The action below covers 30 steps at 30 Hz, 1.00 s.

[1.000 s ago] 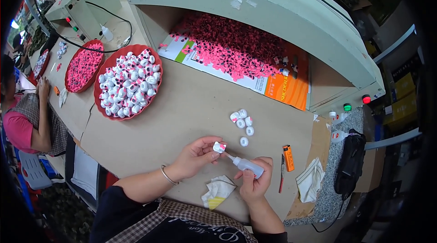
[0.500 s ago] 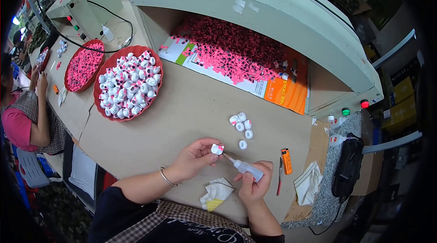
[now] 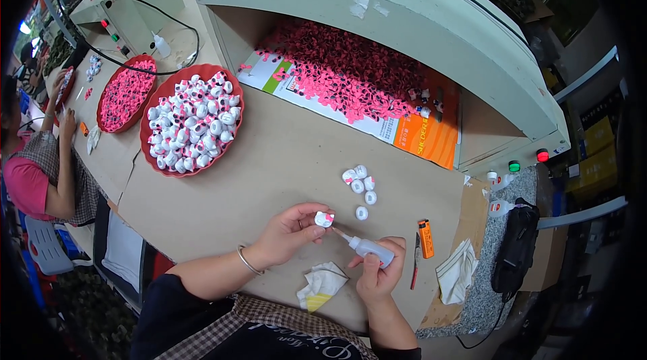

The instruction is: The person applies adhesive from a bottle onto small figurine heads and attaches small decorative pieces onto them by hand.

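Note:
My left hand (image 3: 291, 230) pinches a small white piece with pink and black marks (image 3: 324, 219) above the brown table. My right hand (image 3: 379, 272) grips a small white squeeze bottle (image 3: 367, 247), its thin nozzle touching the piece. Just beyond lie several similar white pieces (image 3: 360, 183) in a loose cluster on the table. A round red tray (image 3: 154, 155) heaped with more white pieces sits far left of my hands.
A crumpled white and yellow cloth (image 3: 322, 284) lies near the front edge. An orange lighter (image 3: 425, 238) and a white rag (image 3: 460, 271) lie to the right. A machine hood (image 3: 404, 16) covers a heap of pink bits (image 3: 344, 70). Another person (image 3: 34, 171) sits at left by a second red tray (image 3: 102, 109).
The view has shifted slightly; my hands hold the same piece and bottle, with the nozzle staying against the piece.

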{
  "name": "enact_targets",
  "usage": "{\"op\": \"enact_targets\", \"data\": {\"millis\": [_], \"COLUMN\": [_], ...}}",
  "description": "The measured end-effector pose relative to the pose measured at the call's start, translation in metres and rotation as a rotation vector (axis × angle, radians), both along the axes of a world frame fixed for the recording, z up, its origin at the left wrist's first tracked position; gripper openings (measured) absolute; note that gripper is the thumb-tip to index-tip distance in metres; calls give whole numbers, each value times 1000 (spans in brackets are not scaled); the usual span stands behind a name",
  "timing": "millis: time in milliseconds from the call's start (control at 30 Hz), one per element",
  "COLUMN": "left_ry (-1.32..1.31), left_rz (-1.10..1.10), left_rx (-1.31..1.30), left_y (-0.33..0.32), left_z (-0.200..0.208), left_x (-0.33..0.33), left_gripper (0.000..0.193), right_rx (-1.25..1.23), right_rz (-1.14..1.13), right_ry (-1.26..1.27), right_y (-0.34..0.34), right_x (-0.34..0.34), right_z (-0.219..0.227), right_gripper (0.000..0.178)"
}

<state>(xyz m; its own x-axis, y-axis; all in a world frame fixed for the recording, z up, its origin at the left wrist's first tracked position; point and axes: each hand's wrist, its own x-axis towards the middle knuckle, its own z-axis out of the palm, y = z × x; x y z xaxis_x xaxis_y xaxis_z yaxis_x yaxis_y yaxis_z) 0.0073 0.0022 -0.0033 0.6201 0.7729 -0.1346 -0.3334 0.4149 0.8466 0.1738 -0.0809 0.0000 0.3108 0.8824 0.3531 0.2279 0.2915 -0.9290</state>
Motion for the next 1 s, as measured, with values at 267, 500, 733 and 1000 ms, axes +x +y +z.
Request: {"op": "enact_targets", "data": {"millis": [267,500,733,1000], "left_ry": [30,34,21,53], "left_rz": [0,-15,-30,-36], "left_rx": [37,55,36,68], "left_y": [-1,-3,-5,-5], "left_z": [-3,-8,-7,-6], "left_x": [1,0,0,0], "left_gripper": [32,33,36,36], "right_rx": [9,43,33,-3], "right_rz": [-6,-23,-26,48], "right_ry": [60,82,55,-14], "right_y": [0,2,1,1], "right_x": [-4,-7,-7,-5], "right_z": [0,3,1,2], "right_gripper": [23,23,23,23]}}
